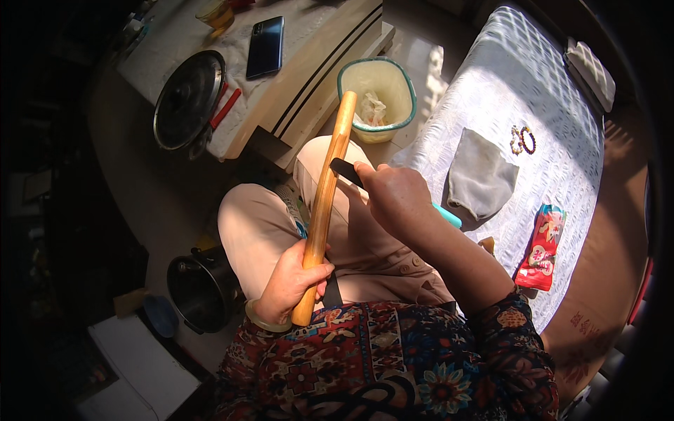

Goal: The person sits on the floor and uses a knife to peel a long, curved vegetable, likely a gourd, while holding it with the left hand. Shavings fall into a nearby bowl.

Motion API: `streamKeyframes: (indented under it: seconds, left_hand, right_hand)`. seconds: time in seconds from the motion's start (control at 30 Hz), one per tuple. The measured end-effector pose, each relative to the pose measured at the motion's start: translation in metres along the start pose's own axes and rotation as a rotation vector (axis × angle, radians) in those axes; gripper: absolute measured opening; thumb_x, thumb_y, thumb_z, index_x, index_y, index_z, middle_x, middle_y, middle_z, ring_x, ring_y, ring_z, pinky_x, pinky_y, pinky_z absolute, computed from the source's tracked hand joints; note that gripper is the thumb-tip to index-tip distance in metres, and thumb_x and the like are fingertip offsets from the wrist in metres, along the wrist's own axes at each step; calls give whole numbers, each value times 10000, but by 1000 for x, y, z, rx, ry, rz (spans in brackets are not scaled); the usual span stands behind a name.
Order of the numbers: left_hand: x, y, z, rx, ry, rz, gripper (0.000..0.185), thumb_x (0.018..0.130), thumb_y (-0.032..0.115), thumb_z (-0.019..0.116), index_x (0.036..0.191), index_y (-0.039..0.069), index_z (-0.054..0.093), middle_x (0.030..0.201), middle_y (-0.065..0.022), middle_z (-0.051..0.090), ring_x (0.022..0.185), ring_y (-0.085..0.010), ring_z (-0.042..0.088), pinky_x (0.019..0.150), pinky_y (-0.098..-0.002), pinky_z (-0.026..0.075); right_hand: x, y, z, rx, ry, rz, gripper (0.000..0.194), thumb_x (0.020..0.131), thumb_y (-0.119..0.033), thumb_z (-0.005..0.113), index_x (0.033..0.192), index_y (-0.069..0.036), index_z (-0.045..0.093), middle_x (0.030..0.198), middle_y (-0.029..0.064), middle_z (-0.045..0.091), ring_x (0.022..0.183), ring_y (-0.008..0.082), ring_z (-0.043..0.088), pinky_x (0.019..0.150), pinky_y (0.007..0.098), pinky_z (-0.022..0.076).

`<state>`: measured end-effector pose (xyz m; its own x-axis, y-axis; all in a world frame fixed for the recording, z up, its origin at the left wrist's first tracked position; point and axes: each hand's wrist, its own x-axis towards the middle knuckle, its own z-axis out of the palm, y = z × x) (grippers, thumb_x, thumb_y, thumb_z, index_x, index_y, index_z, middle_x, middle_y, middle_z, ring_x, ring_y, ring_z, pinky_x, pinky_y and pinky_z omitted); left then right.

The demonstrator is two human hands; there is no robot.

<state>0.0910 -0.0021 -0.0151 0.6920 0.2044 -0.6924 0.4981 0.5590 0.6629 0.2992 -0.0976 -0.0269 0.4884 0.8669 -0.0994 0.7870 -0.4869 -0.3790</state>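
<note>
My left hand is wrapped around the lower part of a smooth wooden rod, which looks like a plain rolling pin. The rod slants up and away over my lap, its far end in front of the waste bin. My right hand grips a tool with a flat black blade. The blade's tip meets the side of the rod above its middle. A teal end, apparently the tool's handle, shows behind my right wrist; the part between is hidden by the hand.
Beyond the rod stands a lined waste bin. A phone and a round lidded pan rest on the table at left. To the right, a white cloth bears a grey cloth, bracelets and a red packet. A dark pot sits lower left.
</note>
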Motion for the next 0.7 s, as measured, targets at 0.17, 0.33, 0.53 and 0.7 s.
streamKeyframes:
  seconds: [0.17, 0.33, 0.53, 0.7]
  left_hand:
    - [1, -2, -1, -4, 12, 1, 304, 871, 29, 641, 1132, -8, 491, 750, -47, 552, 539, -118, 566, 489, -249, 479]
    - [0, -2, 0, 12, 20, 2, 308, 868, 31, 644, 1131, -12, 489, 749, -48, 551, 536, -120, 567, 484, -251, 479]
    - [0, -4, -1, 17, 20, 15, 314, 866, 30, 645, 1131, -17, 484, 749, -48, 549, 536, -120, 567, 488, -250, 481]
    - [-1, -4, 0, 35, 21, 23, 313, 869, 35, 647, 1131, -17, 484, 747, -45, 547, 535, -119, 565, 490, -249, 480]
  right_hand:
    - [-5, -2, 1, 38, 3, -4, 272, 856, -170, 631, 1122, -110, 636, 748, 145, 645, 677, 349, 665, 579, 462, 510]
    - [-8, -6, -5, 45, -34, -6, 251, 869, -161, 602, 1113, -109, 631, 742, 145, 644, 670, 353, 661, 572, 464, 503]
    - [-13, -7, -6, 54, -93, -41, 294, 839, -120, 591, 1132, -112, 623, 744, 148, 645, 680, 349, 662, 569, 471, 498]
    - [-19, -5, -4, 70, -82, -84, 338, 829, -100, 582, 1164, -111, 625, 749, 151, 647, 681, 352, 661, 568, 473, 494]
